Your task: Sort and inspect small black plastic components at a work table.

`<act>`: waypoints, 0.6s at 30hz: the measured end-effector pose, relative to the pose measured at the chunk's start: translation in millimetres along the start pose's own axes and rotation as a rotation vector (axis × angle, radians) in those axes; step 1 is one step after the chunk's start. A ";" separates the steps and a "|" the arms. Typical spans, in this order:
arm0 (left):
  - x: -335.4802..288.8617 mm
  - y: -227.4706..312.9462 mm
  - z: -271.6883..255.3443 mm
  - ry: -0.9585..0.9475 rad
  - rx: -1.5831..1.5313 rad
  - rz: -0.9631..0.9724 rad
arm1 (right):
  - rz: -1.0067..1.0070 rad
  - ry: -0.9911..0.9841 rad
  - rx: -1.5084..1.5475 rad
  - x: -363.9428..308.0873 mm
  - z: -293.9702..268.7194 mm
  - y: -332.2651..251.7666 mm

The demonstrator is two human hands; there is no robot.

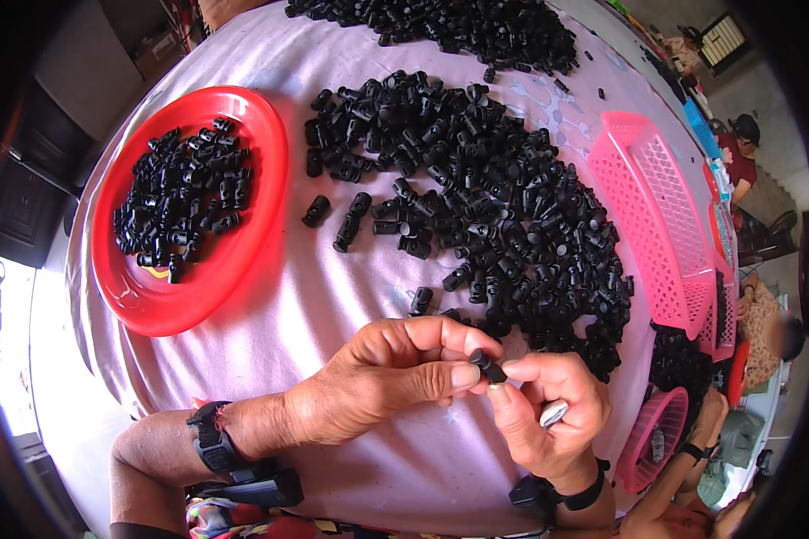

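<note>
The left hand [377, 377] and right hand [573, 400] pinched one black cord lock [487, 366], which probably needed straight, even pressure.

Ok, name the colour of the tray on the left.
The tray is bright red, best seen from the head.

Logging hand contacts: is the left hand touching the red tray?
Apart: the head view shows pale pink cloth between the left hand and the red tray.

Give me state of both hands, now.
Left hand: closed, pinching a small black piece.
Right hand: closed, fingertips at the same piece; a silvery-white object also shows against its fingers.
</note>
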State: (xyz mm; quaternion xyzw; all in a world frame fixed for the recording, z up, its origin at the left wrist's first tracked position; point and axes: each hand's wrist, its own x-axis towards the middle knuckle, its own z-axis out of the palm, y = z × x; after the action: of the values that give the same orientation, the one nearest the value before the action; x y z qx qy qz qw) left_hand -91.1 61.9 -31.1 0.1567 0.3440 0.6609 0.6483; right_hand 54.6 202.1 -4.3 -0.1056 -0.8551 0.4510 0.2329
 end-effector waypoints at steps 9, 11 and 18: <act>-0.2 -4.5 0.9 -0.015 -0.040 0.024 | -0.249 0.028 -0.183 2.6 6.3 2.0; 0.2 -3.9 1.5 -0.008 -0.033 0.012 | -0.308 0.025 -0.225 2.6 4.4 6.9; 0.3 -4.1 3.3 0.038 0.006 -0.064 | -0.422 -0.032 -0.353 0.8 -1.1 3.7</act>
State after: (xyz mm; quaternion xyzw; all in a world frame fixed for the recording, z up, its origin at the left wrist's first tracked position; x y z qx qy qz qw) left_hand -85.9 62.6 -31.5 0.1352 0.3629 0.6418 0.6619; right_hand 54.3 205.3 -6.5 0.0428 -0.9271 0.2382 0.2863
